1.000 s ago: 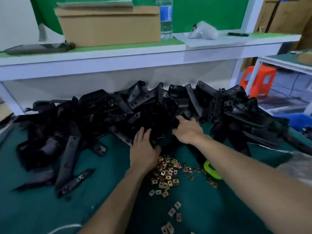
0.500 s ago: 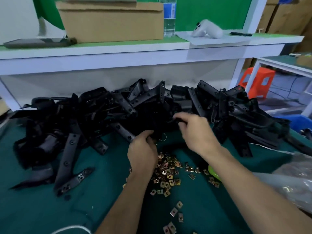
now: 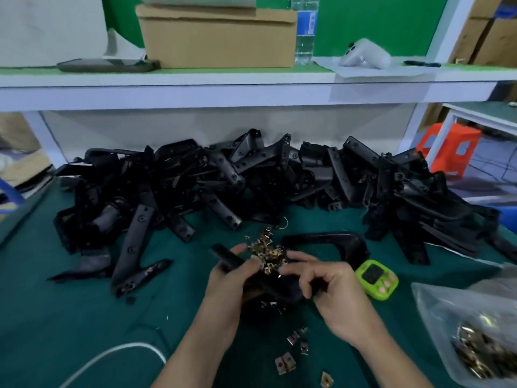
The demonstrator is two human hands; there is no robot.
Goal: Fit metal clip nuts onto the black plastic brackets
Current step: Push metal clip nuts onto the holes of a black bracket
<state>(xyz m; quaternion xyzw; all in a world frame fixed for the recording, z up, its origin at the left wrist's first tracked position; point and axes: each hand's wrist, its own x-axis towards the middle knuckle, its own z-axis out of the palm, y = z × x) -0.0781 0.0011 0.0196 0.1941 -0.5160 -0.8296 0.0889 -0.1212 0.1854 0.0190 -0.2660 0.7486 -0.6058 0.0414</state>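
One black plastic bracket (image 3: 330,242) is lifted off the green mat, its curved arm reaching up and right. My left hand (image 3: 226,287) grips its left end, and my right hand (image 3: 333,295) closes on its lower middle part. A small heap of brass-coloured metal clip nuts (image 3: 267,254) lies just beyond my fingers, partly hidden by the bracket, and a few loose clip nuts (image 3: 291,359) lie nearer to me. A long pile of black brackets (image 3: 251,186) stretches across the back of the mat.
A lime-green timer (image 3: 376,278) sits right of my hands. A clear plastic bag of clip nuts (image 3: 475,345) lies at the lower right. A white cable (image 3: 112,357) curves at the lower left. A white shelf (image 3: 223,85) overhangs the back with a cardboard box (image 3: 218,37).
Both hands have drawn back from the pile toward me, bringing one bracket with them. The view has tilted down, so the clip nut heap now sits beyond my fingers.
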